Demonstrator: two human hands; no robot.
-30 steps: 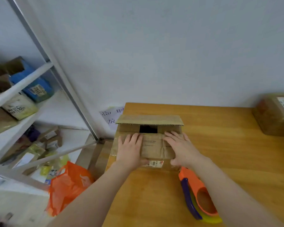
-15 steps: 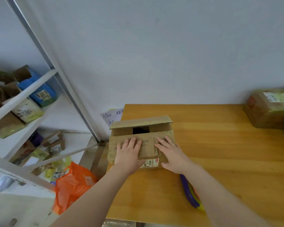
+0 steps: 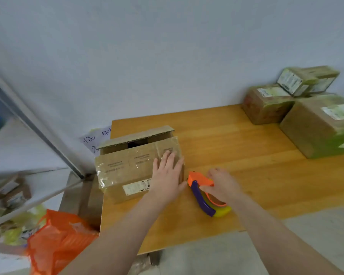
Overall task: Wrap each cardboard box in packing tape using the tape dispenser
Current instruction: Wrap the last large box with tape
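Tabletop (image 3: 246,155): left grip (image 3: 167,175) flat on box (image 3: 123,167), label (image 3: 136,187) unreadable; right grip (image 3: 224,185) clasps tape dispenser (image 3: 202,197).

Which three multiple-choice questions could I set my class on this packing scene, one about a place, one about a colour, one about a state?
1. Where is the tape dispenser? A on the floor; B on the table, right of the cardboard box; C inside the box.
2. What colour is its side strip? A purple; B black; C white.
3. How is the box's far flap? A taped down; B raised, unsealed; C torn off.
Key: B, the right hand grips it on the wood; A, purple runs beside the orange; B, a dark gap shows beneath it.
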